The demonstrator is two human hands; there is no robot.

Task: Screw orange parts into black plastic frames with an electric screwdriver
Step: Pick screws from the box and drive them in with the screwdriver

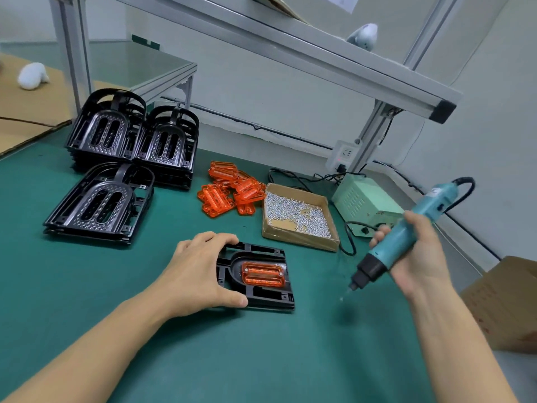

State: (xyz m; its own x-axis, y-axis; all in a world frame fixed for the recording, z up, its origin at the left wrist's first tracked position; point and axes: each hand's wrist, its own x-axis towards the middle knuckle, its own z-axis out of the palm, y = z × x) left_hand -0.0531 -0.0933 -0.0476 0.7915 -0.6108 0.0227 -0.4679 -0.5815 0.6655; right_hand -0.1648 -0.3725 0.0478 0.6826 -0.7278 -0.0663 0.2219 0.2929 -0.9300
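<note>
A black plastic frame (255,276) lies flat on the green bench (203,359), near its front centre, with an orange part (263,274) seated in its recess. The left hand (200,271) grips the frame's left end, fingers curled over the far edge and thumb against the near edge. To the right of the frame and clear of it, the right hand (418,257) holds a teal electric screwdriver (406,231) wrapped in its fingers, tilted, bit pointing down and left above the bench; the tip is blurred. Behind the frame, loose orange parts (229,189) form a small heap, and just beside them on the right stands a shallow cardboard tray (299,242) of small silver screws (293,212). Stacks of black frames (116,158) occupy the far left of the bench. A pale green power unit (363,203) sits behind the tray, its cable running to the screwdriver. A cardboard box (505,301) stands at the right edge.
</note>
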